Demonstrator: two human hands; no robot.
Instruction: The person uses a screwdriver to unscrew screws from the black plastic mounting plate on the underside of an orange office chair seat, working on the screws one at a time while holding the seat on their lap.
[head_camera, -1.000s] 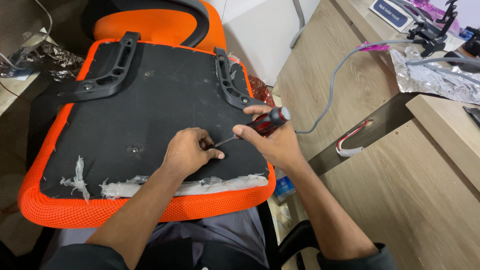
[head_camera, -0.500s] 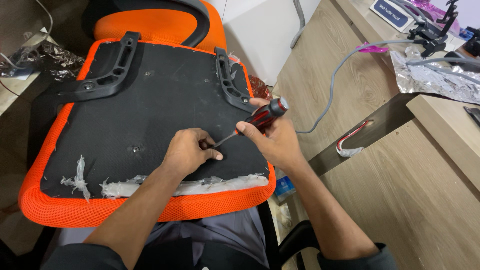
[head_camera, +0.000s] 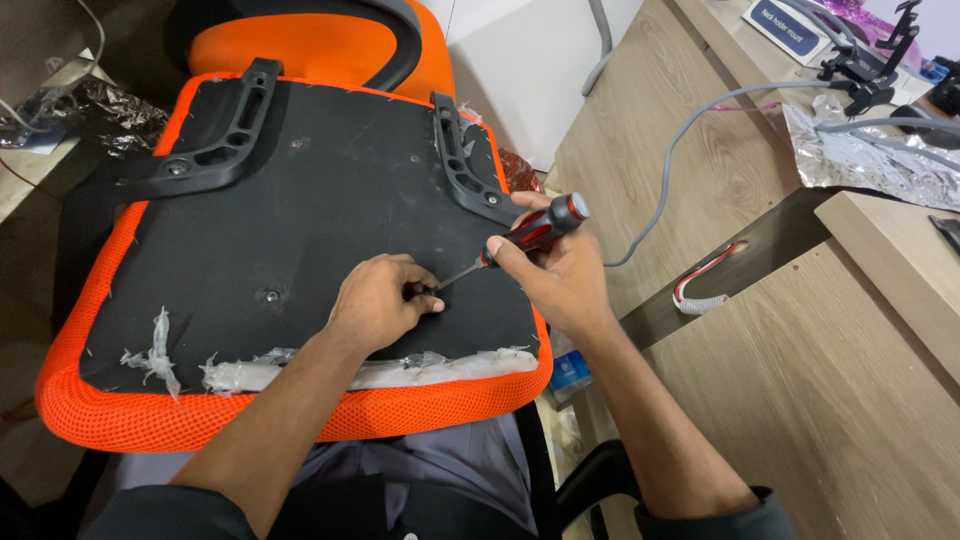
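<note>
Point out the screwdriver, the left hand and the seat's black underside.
screwdriver (head_camera: 530, 232), head view, on its red and black handle.
left hand (head_camera: 378, 300), head view, on its back.
seat's black underside (head_camera: 330, 200), head view, on bare fabric.

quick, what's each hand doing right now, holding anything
Left hand: curled on the black seat underside, fingertips pinched at the screwdriver tip; what it pinches cannot be told.
Right hand: closed around the red and black screwdriver.

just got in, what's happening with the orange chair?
A person has the orange chair seat upside down across their lap, black underside facing up. The right hand grips a red-and-black screwdriver, tip angled down to a spot on the underside. The left hand rests on the panel, fingers pinched at the tip. Torn clear plastic clings along the near edge.
</note>
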